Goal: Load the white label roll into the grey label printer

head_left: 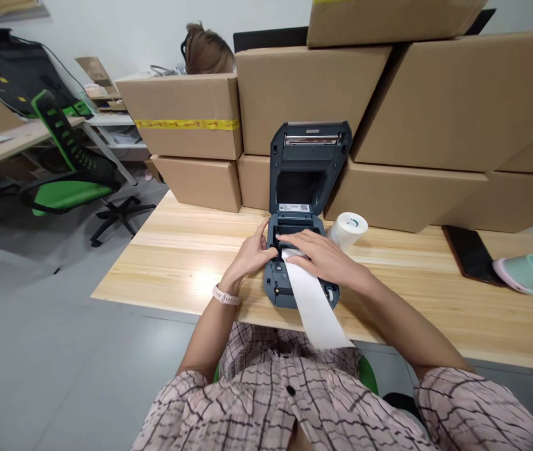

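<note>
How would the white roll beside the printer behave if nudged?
The roll seems to lie on its side on the table, so it would probably roll. Small with a hollow core, likely light. The printer beside it might stop it.

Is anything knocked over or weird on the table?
The green cup lies on its side at the right end of the table, and a paper strip trails from the open printer over the table edge.

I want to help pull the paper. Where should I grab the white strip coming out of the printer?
Probably pinch the paper strip at its loose end, which hangs past the table edge, coming from the near side. It is thin and flat there, while the right hand covers its top at the printer.
</note>
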Motion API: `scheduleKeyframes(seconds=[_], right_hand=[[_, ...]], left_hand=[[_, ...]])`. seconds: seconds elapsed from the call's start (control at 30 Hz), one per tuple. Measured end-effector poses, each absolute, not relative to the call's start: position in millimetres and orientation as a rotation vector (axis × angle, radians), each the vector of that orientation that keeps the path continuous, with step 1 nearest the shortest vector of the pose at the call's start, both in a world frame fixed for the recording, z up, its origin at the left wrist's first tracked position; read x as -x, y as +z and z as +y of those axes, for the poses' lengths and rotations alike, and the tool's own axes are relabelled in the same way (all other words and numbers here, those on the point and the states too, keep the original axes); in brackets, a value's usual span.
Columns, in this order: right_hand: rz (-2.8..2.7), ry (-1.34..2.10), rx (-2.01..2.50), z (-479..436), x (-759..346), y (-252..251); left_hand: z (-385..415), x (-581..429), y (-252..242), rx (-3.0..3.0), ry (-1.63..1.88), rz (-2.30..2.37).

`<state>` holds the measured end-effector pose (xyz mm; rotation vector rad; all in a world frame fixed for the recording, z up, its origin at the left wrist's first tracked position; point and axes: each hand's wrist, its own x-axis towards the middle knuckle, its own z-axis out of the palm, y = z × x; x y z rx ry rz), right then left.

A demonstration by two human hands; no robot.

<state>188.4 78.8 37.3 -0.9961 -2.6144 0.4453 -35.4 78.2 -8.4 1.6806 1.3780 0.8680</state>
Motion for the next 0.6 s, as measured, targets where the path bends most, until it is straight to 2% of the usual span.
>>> scheduleKeyframes(seconds=[0.13, 0.33, 0.6], right_hand=[[-2.529, 0.322, 0.835, 51, -199, 30], [-2.469, 0.204, 0.882, 12, -211, 22], [-2.484, -0.006, 0.885, 4, -202, 17]], left_hand=[[77, 35, -7, -1.675, 0.87, 1.392], [73, 32, -2, -1.69, 0.864, 1.398], [73, 32, -3, -1.705, 0.862, 1.42]])
